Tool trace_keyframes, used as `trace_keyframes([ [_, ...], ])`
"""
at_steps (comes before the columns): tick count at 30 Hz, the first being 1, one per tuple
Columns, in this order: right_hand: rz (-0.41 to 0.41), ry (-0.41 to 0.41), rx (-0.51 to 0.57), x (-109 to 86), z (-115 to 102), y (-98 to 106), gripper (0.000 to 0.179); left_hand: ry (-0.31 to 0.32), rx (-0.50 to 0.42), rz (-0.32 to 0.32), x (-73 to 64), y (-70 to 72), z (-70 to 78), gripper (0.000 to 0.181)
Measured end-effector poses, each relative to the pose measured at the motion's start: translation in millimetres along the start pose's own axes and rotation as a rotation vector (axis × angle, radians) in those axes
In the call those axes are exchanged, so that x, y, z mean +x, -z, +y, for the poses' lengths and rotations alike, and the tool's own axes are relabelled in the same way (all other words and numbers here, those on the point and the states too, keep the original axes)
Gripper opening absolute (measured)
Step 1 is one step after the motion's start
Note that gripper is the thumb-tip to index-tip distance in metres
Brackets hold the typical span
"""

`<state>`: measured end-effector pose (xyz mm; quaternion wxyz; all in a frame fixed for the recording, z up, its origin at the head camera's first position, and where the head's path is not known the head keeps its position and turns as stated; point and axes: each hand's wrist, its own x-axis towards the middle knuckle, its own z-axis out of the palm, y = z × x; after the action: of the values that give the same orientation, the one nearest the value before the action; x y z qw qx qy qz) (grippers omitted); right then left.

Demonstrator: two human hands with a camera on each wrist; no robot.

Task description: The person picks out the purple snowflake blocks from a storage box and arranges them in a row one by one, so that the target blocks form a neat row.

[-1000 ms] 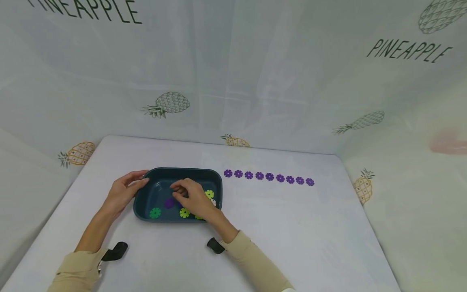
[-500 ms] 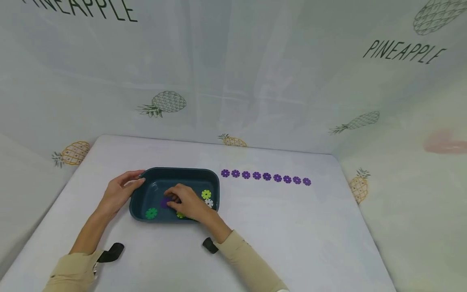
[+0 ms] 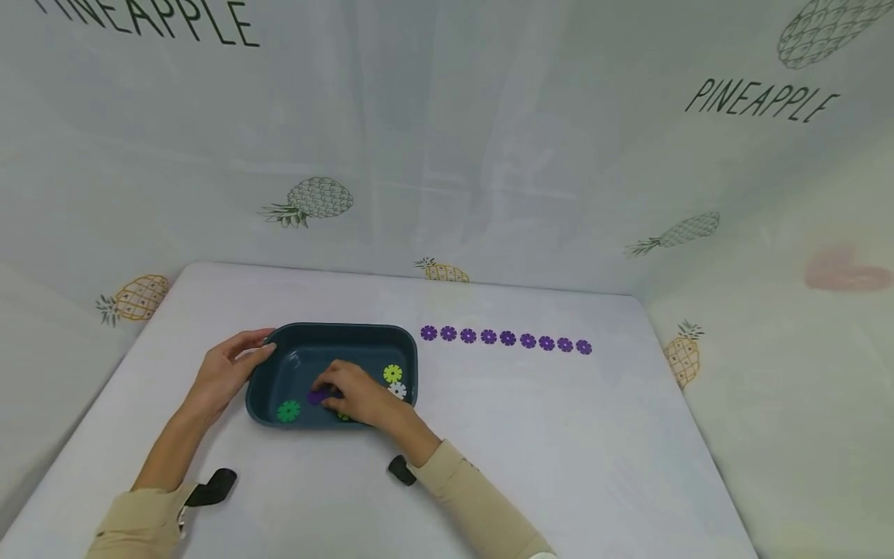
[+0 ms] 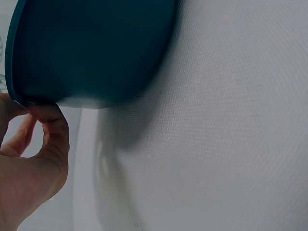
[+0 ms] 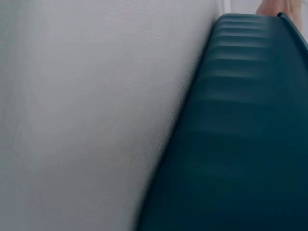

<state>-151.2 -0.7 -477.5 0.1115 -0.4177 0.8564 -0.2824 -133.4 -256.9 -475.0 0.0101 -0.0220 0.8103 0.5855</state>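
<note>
A dark teal tray point(image 3: 328, 334) lies on the table. My left hand point(image 3: 222, 373) grips its left rim between thumb and fingers; the left wrist view shows this pinch point(image 4: 36, 144) from below. Inside the tray, my right hand point(image 3: 359, 392) has thumb and forefinger on a purple snowflake disc point(image 3: 317, 397), which looks tilted between them. The tray also holds a green disc point(image 3: 289, 411), a yellow-green disc point(image 3: 393, 373) and a white disc point(image 3: 396, 390). Another yellow-green disc is mostly hidden under the right hand. In the right wrist view, the tray's outer wall point(image 5: 240, 120) hides that hand's fingers.
A row of several purple discs point(image 3: 507, 338) runs to the right from the tray's far right corner. The white table point(image 3: 559, 450) ends at a hanging cloth point(image 3: 489, 155) printed with pineapples. Black wrist straps point(image 3: 213, 489) show at both cuffs.
The right hand has lowered and come nearer, its fingers closing on the purple disc, which has tilted. My left hand keeps its hold on the tray rim. The whole view has shifted slightly.
</note>
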Motion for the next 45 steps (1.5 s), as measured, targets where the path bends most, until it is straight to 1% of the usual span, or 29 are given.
trace_keyframes([
  [3, 0.007, 0.0, -0.005, -0.8, -0.4, -0.3, 0.024, 0.003, 0.003, 0.002, 0.1, 0.0, -0.1, 0.052],
  [9, 0.004, 0.008, -0.049, 0.1, -1.3, -0.5, 0.02, 0.013, 0.02, 0.007, 0.4, 0.2, 0.6, 0.054],
  [13, 0.008, 0.014, -0.058, 1.1, -1.0, -0.2, 0.015, 0.015, 0.02, 0.0, 1.1, 0.0, 1.2, 0.054],
  [17, 0.018, 0.018, -0.047, 0.8, -1.1, 0.0, 0.013, 0.015, 0.019, -0.004, 2.1, 0.5, 1.0, 0.054],
  [21, 0.029, 0.018, -0.003, -0.8, -1.9, 0.3, 0.016, 0.023, 0.018, -0.011, 2.0, 1.1, -0.1, 0.055],
  [24, 0.056, 0.037, 0.03, -2.0, -2.0, 0.4, 0.017, 0.029, 0.016, -0.01, 1.7, 1.4, -0.8, 0.055],
  [27, 0.105, 0.065, 0.046, -3.0, -2.2, 0.9, 0.016, 0.026, 0.016, -0.012, 1.9, 1.5, -1.5, 0.055],
  [30, 0.165, 0.087, 0.037, -3.7, -1.7, 0.4, 0.014, 0.028, 0.013, -0.014, 2.0, 1.7, -1.5, 0.055],
  [33, 0.236, 0.083, 0.031, -4.6, -1.8, -0.2, 0.014, 0.023, 0.014, -0.011, 1.8, 2.1, -1.7, 0.055],
  [35, 0.286, 0.068, 0.048, -5.4, -1.9, -0.5, 0.014, 0.021, 0.014, -0.006, 1.7, 2.2, -1.7, 0.055],
  [38, 0.357, 0.047, 0.115, -7.2, -1.7, 0.4, 0.016, 0.016, 0.019, -0.007, 1.8, 1.4, -2.1, 0.055],
  [41, 0.428, 0.036, 0.21, -8.4, -1.2, 2.8, 0.019, 0.009, 0.017, -0.005, 2.0, 0.3, -2.1, 0.054],
  [45, 0.561, 0.017, 0.356, -10.3, 2.7, 7.6, 0.019, 0.005, 0.003, -0.005, 2.4, -1.2, -1.3, 0.053],
])
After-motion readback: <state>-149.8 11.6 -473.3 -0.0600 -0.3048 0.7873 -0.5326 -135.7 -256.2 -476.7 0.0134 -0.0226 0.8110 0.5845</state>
